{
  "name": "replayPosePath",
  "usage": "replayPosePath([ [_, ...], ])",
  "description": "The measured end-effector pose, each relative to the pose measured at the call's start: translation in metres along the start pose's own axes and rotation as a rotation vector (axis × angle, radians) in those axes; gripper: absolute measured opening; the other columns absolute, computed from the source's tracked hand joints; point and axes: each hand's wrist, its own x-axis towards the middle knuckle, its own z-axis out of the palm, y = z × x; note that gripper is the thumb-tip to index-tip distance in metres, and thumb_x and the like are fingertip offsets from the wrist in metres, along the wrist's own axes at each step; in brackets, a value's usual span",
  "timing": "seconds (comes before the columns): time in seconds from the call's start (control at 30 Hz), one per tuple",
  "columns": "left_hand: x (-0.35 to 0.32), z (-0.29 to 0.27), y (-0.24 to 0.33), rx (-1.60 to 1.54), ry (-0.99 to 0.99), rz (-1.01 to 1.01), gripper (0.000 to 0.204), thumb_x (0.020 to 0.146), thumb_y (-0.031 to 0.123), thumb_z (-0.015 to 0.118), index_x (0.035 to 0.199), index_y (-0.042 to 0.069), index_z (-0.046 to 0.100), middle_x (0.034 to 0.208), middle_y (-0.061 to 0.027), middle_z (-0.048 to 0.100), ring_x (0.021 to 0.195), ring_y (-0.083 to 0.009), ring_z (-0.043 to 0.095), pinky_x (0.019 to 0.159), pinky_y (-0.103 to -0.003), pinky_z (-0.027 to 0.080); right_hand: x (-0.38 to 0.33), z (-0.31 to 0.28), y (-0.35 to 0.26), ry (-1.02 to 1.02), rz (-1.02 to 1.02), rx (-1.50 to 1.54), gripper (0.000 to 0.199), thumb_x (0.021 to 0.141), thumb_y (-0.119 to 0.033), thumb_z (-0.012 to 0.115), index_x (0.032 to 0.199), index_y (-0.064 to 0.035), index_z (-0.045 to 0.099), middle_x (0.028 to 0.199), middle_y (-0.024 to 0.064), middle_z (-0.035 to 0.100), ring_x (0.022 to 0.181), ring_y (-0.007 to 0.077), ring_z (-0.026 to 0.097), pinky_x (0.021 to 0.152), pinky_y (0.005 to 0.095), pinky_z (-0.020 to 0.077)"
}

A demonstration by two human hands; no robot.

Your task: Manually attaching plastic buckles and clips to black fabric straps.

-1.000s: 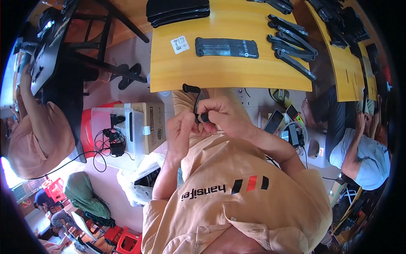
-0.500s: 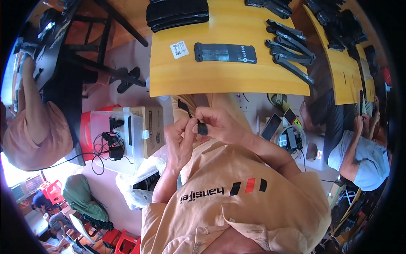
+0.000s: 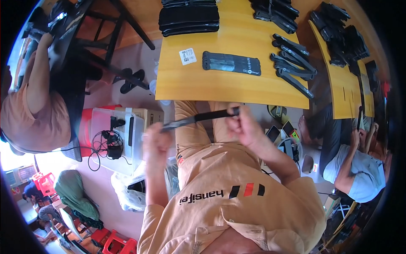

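A black strap (image 3: 207, 115) with a greyish stretch at its left part is pulled out nearly straight between my two hands, above my lap. My left hand (image 3: 157, 144), smeared by motion, is closed round its left end. At the right end, slightly higher, my right hand (image 3: 246, 127) pinches the strap between thumb and fingers. Just beyond the hands is the front edge of a yellow table (image 3: 177, 86). On it lie a flat dark band-like piece (image 3: 232, 64) with pale markings, a white label (image 3: 187, 56) and several narrow black straps (image 3: 292, 63) to the right.
A stack of black folded pieces (image 3: 189, 20) stands at the table's far left, with a black bundle (image 3: 277, 15) at far right. Left of me are a clear plastic bin (image 3: 135, 158) with cables and a plastic bag (image 3: 127, 194). Co-workers sit on both sides.
My hands were together with the strap bunched between them. Now they have moved apart, stretching it out. The view has shifted slightly, so the table appears lower.
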Motion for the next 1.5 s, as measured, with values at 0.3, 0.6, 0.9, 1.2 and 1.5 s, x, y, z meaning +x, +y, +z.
replayPosePath([
  [0.3,-0.014,-0.258,0.107,-0.429,0.148,0.406,0.029,0.090,0.016,0.049,0.064,0.012,0.037,0.055,0.0037,0.033,0.049,-0.0085,0.032,0.048,-0.023,0.032,-0.037,-0.064,-0.031,0.229,0.106,-0.156,0.016,0.084,-0.021,0.048,0.072,-0.0097,0.046,0.045,-0.0047,0.034,0.036,0.0065,0.034,0.039,0.0249,0.0410],
  [0.6,-0.017,-0.166,0.078,-0.071,0.333,0.379,0.025,0.093,0.026,0.049,0.076,0.008,0.053,0.066,-0.0009,0.054,0.060,-0.0124,0.053,0.057,-0.022,0.044,0.007,0.034,-0.050,-0.453,-0.558,-1.579,0.005,0.072,-0.007,0.056,0.070,-0.0027,0.055,0.059,0.0085,0.052,0.053,0.0280,0.053,0.049,0.0338,0.0440],
  [0.9,-0.034,-0.170,0.067,-0.003,0.410,0.384,0.028,0.093,0.027,0.049,0.089,0.001,0.060,0.076,-0.0112,0.066,0.068,-0.0200,0.066,0.060,-0.025,0.053,0.051,0.083,-0.086,-0.150,-1.112,-1.397,0.029,0.067,0.012,0.057,0.093,0.0006,0.065,0.076,0.0116,0.062,0.061,0.0205,0.061,0.054,0.0272,0.0484],
  [1.2,-0.028,-0.159,0.048,-0.075,0.299,0.374,0.030,0.094,0.023,0.047,0.087,-0.002,0.061,0.072,-0.0136,0.066,0.064,-0.0224,0.066,0.059,-0.027,0.054,0.131,0.040,-0.019,-0.034,-1.472,-1.814,0.031,0.069,0.002,0.062,0.099,-0.0023,0.062,0.081,0.0083,0.058,0.064,0.0182,0.059,0.052,0.0255,0.0483],
  [1.5,-0.026,-0.134,0.041,0.005,0.210,0.432,0.025,0.093,0.020,0.047,0.086,-0.001,0.059,0.077,-0.0155,0.065,0.063,-0.0242,0.066,0.060,-0.031,0.055,0.116,0.007,0.022,-0.028,-1.153,-1.843,0.035,0.067,-0.004,0.062,0.102,-0.0021,0.060,0.090,0.0094,0.057,0.080,0.0239,0.058,0.068,0.0329,0.0486],
])
